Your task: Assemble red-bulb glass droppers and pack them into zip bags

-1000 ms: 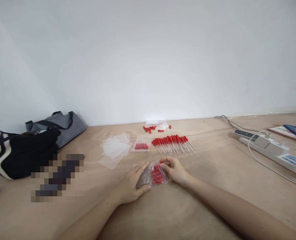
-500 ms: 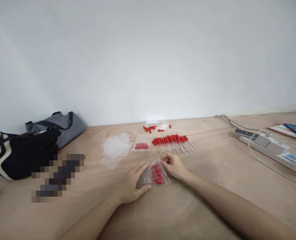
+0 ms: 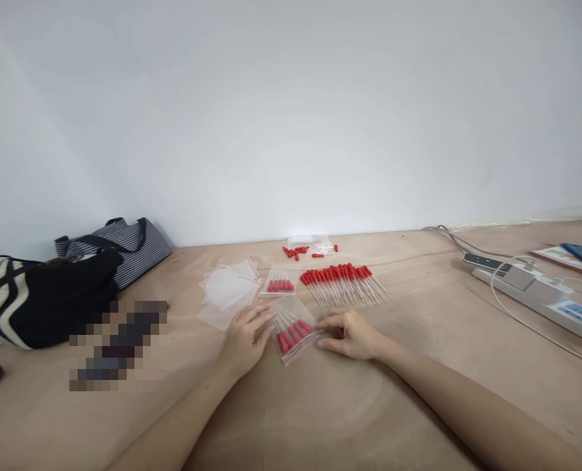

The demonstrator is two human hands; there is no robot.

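Observation:
A clear zip bag [image 3: 291, 350] with several red-bulbed droppers [image 3: 294, 333] in it lies on the table, tilted, its zip edge towards me. My left hand [image 3: 246, 337] is open at the bag's left side, fingertips by its upper edge. On the other side, my right hand [image 3: 347, 333] is open too, fingers slightly bent, with the fingertips at the bag's right corner. Whether they touch the plastic I cannot tell. Just beyond, a second filled bag [image 3: 278, 281] lies flat. Right of it, a row of loose droppers [image 3: 344, 281] has its red bulbs pointing away from me.
Flat zip bags [image 3: 229, 288] are piled left of the filled one. Loose red bulbs [image 3: 296, 251] and a clear bag [image 3: 308, 243] lie by the wall. A power strip [image 3: 541, 297] with cables is at right; a striped bag [image 3: 138, 252] and black bag [image 3: 69, 301] are at left.
The bag between my hands has turned so its zip edge faces me, and now lies flat. My left hand has moved off it to the left; my right hand has loosened its pinch.

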